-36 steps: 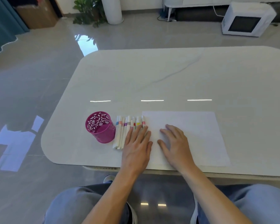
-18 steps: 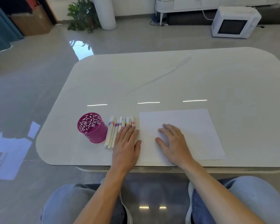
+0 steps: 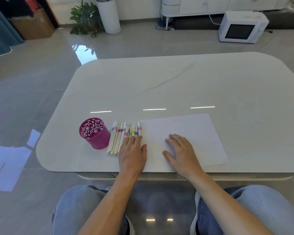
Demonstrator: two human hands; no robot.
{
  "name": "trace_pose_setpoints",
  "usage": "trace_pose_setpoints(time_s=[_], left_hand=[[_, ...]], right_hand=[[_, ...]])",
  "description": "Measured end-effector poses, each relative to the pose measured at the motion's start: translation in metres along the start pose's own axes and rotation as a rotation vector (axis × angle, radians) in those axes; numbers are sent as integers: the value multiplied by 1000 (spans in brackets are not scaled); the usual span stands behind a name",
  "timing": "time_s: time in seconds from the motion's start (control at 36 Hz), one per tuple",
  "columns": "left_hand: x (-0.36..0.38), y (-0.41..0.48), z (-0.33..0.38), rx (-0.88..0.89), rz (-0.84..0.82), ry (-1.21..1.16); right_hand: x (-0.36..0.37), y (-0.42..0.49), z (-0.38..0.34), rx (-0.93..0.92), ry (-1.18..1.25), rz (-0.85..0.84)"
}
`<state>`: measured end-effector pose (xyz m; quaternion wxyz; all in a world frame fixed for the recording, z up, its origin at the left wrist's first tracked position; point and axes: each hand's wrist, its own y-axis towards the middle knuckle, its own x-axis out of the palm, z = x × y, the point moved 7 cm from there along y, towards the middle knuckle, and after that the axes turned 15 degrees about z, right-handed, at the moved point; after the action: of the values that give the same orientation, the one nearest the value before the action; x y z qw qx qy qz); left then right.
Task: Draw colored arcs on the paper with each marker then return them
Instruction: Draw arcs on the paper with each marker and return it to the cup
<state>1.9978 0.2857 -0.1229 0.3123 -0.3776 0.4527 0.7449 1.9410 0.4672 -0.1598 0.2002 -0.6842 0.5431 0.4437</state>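
A blank white sheet of paper (image 3: 190,131) lies near the table's front edge. Left of it, several white markers (image 3: 120,134) with coloured bands lie side by side in a row. My left hand (image 3: 132,153) rests flat on the near ends of the right-hand markers, fingers together, gripping nothing. My right hand (image 3: 182,153) lies palm down on the paper's left part, fingers spread. A magenta perforated pen cup (image 3: 94,133) stands just left of the markers and looks empty.
The white marble table (image 3: 176,82) has rounded corners. My knees sit under its front edge. Beyond it on the floor are a white microwave (image 3: 241,28), a plant (image 3: 85,19) and a white cylinder (image 3: 109,14).
The view has tilted up, showing more of the far room. My left hand slid slightly left over the markers. My right hand stays on the paper.
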Motion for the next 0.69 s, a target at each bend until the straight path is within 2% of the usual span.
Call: trace_pose_setpoints(time_s=[0.17, 0.33, 0.5, 0.69], left_hand=[[-3, 5, 0, -66, -61, 100], [-1, 10, -5, -139, -97, 65], [-7, 9, -10, -217, -45, -90], [-7, -3, -5, -327, -59, -431]], right_hand=[[3, 1, -2, -18, 0, 23], [5, 2, -6, -11, -6, 10], [-2, 3, -5, 12, -1, -4], [-22, 11, -29, 53, 116, 64]])
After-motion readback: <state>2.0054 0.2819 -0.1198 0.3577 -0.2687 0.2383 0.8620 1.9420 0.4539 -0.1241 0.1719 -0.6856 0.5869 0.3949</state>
